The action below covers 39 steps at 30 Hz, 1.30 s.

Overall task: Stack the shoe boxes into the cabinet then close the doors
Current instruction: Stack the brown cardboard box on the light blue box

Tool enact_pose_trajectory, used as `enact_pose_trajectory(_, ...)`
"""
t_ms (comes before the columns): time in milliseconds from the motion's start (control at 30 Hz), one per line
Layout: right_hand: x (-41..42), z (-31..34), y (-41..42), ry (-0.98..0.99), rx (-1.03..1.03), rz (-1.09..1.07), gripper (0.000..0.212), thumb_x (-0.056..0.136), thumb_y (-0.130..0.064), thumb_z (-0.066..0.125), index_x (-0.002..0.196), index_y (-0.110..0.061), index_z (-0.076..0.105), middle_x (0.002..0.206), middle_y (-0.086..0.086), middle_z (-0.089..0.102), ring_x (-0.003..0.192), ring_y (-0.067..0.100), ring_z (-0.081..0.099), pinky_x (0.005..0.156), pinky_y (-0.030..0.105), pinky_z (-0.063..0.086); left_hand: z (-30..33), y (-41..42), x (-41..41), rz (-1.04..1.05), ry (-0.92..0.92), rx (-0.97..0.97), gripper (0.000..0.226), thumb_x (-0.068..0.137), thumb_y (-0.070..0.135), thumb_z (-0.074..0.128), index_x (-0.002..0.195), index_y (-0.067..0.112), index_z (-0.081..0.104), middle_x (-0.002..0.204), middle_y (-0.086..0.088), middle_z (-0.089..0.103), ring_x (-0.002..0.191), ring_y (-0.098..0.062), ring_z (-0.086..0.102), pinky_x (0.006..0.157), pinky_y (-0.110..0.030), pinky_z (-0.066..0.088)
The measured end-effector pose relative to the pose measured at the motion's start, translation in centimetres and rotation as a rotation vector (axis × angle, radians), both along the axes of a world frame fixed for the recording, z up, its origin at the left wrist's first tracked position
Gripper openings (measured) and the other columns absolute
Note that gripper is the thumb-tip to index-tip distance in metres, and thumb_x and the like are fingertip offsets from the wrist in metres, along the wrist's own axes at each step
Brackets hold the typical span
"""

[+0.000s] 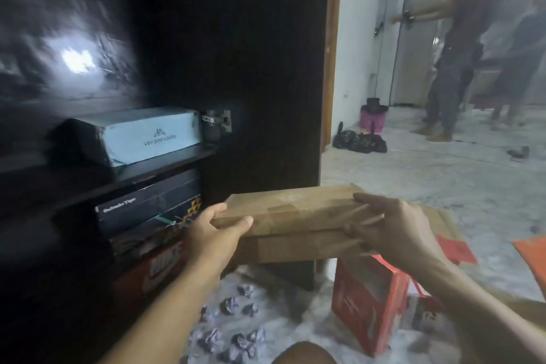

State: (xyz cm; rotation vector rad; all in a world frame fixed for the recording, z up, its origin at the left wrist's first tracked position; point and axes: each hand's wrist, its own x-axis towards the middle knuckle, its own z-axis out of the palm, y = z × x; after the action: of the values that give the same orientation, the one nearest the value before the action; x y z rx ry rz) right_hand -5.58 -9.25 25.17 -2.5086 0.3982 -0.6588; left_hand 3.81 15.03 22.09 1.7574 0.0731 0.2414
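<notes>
I hold a brown cardboard shoe box (pixel 289 219) level in front of the dark cabinet (pixel 165 174). My left hand (pixel 215 230) grips its left end and my right hand (pixel 393 224) grips its right end. On the cabinet's upper shelf lies a pale blue box (pixel 147 136). Below it a black box (pixel 147 204) sits on a patterned box, with a red box (pixel 147 272) at the bottom. The cabinet door (pixel 266 68) stands open, just behind the brown box.
A red shoe box (pixel 369 304) stands on the floor at the right, with more red and orange cardboard (pixel 531 260) beyond it. Crumpled paper balls (pixel 233 328) lie on the floor. Two people (pixel 455 68) stand in the far room. Black bags (pixel 360 142) lie by the doorway.
</notes>
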Motion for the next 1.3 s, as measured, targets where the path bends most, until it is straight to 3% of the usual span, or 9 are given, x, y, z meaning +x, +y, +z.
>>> enact_pose_trajectory(100, 3.6, 0.9, 2.7, -0.042, -0.025, 0.063, 0.056, 0.072, -0.043, 0.08, 0.125, -0.035, 0.064, 0.112, -0.002, 0.072, 0.1, 0.022, 0.065, 0.079, 0.029, 0.048, 1.2, 3.1, 1.8, 0.07, -0.054, -0.051, 0.051, 0.067, 0.024, 0.086, 0.113, 0.026, 0.064, 0.115, -0.001, 0.066, 0.106, -0.019, 0.062, 0.098, -0.036, 0.049)
enact_pose_trajectory(433, 13.2, 7.8, 10.0, -0.273, 0.044, 0.306, 0.06, 0.075, -0.04, 0.079, 0.131, -0.03, 0.06, 0.111, 0.0, 0.071, 0.098, 0.02, 0.067, 0.085, 0.037, 0.056, 10.0, 10.8, 7.0, 0.259, -0.272, -0.149, 0.06, 0.072, 0.018, 0.084, 0.126, 0.021, 0.06, 0.122, -0.002, 0.062, 0.104, -0.02, 0.062, 0.075, -0.02, 0.047)
enact_pose_trajectory(567, 17.5, 10.5, 12.9, -0.324, 0.101, 0.384, 0.06, 0.077, -0.035, 0.078, 0.133, -0.029, 0.058, 0.122, 0.002, 0.065, 0.109, 0.024, 0.061, 0.089, 0.034, 0.049, 13.5, 13.5, 9.4, 0.318, -0.335, -0.166, 0.062, 0.071, 0.013, 0.083, 0.127, 0.021, 0.06, 0.122, -0.003, 0.063, 0.104, -0.02, 0.063, 0.091, -0.034, 0.053)
enact_pose_trajectory(767, 26.2, 13.2, 17.1, -0.324, 0.16, 0.492, 0.059, 0.076, -0.026, 0.081, 0.131, -0.028, 0.061, 0.123, 0.008, 0.063, 0.109, 0.027, 0.06, 0.09, 0.038, 0.052, 16.0, 18.5, 14.1, 0.38, -0.373, -0.1, 0.058, 0.076, 0.0, 0.074, 0.127, 0.022, 0.059, 0.119, -0.004, 0.062, 0.104, -0.022, 0.061, 0.088, -0.034, 0.053)
enact_pose_trajectory(867, 30.2, 14.3, 19.0, -0.316, 0.156, 0.511, 0.058, 0.078, -0.024, 0.079, 0.131, -0.03, 0.059, 0.122, 0.009, 0.061, 0.103, 0.031, 0.062, 0.078, 0.041, 0.056, 16.4, 21.0, 17.1, 0.362, -0.363, -0.046, 0.064, 0.075, -0.007, 0.07, 0.129, 0.025, 0.058, 0.12, -0.005, 0.062, 0.105, -0.022, 0.06, 0.071, -0.026, 0.051)
enact_pose_trajectory(967, 33.8, 14.8, 20.6, -0.33, 0.126, 0.508, 0.056, 0.08, -0.023, 0.076, 0.133, -0.029, 0.058, 0.125, 0.009, 0.061, 0.112, 0.028, 0.058, 0.096, 0.04, 0.051, 16.4, 22.6, 20.0, 0.349, -0.358, -0.039, 0.07, 0.073, -0.013, 0.065, 0.131, 0.024, 0.057, 0.121, -0.005, 0.062, 0.106, -0.021, 0.06, 0.059, -0.02, 0.043)
enact_pose_trajectory(1133, 38.7, 14.0, 22.8, -0.303, 0.057, 0.486, 0.046, 0.087, -0.018, 0.069, 0.131, -0.022, 0.059, 0.127, 0.011, 0.057, 0.113, 0.032, 0.055, 0.093, 0.038, 0.05, 16.1, 23.6, 23.9, 0.365, -0.343, -0.024, 0.078, 0.074, -0.016, 0.061, 0.14, 0.023, 0.047, 0.127, 0.0, 0.057, 0.108, -0.019, 0.057, 0.074, -0.023, 0.047)
enact_pose_trajectory(1233, 41.3, 13.1, 24.1, -0.361, 0.034, 0.387, 0.042, 0.09, -0.01, 0.06, 0.131, -0.011, 0.052, 0.148, 0.018, 0.038, 0.118, 0.04, 0.052, 0.093, 0.038, 0.044, 15.6, 23.2, 25.7, 0.374, -0.383, 0.023, 0.083, 0.076, -0.017, 0.057, 0.148, 0.02, 0.036, 0.121, 0.011, 0.049, 0.106, -0.011, 0.053, 0.084, -0.023, 0.043)
enact_pose_trajectory(1300, 42.4, 12.1, 25.4, -0.347, 0.019, 0.345, 0.051, 0.094, -0.006, 0.054, 0.142, -0.009, 0.037, 0.159, 0.022, 0.012, 0.131, 0.044, 0.04, 0.099, 0.042, 0.04, 14.7, 23.1, 27.0, 0.429, -0.39, 0.086, 0.064, 0.073, -0.013, 0.057, 0.127, 0.021, 0.058, 0.111, 0.006, 0.064, 0.097, -0.016, 0.061, 0.079, -0.025, 0.048)
